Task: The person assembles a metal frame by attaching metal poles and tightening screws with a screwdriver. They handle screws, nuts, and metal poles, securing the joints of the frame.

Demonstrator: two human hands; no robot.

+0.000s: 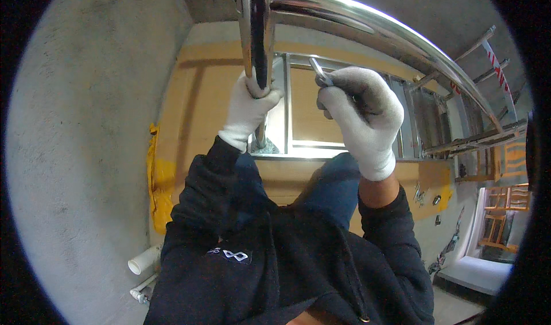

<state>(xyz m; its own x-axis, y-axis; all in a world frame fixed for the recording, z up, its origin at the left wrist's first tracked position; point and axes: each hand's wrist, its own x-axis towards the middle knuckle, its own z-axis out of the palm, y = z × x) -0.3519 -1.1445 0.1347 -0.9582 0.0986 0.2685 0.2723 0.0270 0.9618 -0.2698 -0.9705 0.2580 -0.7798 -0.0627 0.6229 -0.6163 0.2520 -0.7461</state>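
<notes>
My left hand (pixel 244 113), in a white glove, is wrapped round an upright shiny metal tube (pixel 252 32) near its lower end. My right hand (pixel 367 109), gloved in white with grey-stained fingers, is raised to the right of the tube. Thumb and fingers there pinch a short, thin silver metal piece (pixel 319 70); its exact kind is unclear. A curved shiny rail (pixel 373 20) runs from the tube's upper part to the right. Below both hands a metal frame (pixel 288 104) lies on brown cardboard (pixel 201 101), in front of my knees.
A rough grey wall (pixel 92 124) rises close on the left, with crumpled yellow plastic (pixel 162 181) and a white pipe (pixel 143 260) beside it. Metal rungs with red-and-white tape (pixel 498 66) stand at the right. Wooden chairs (pixel 513 158) are beyond. Small parts (pixel 437 200) lie on the cardboard.
</notes>
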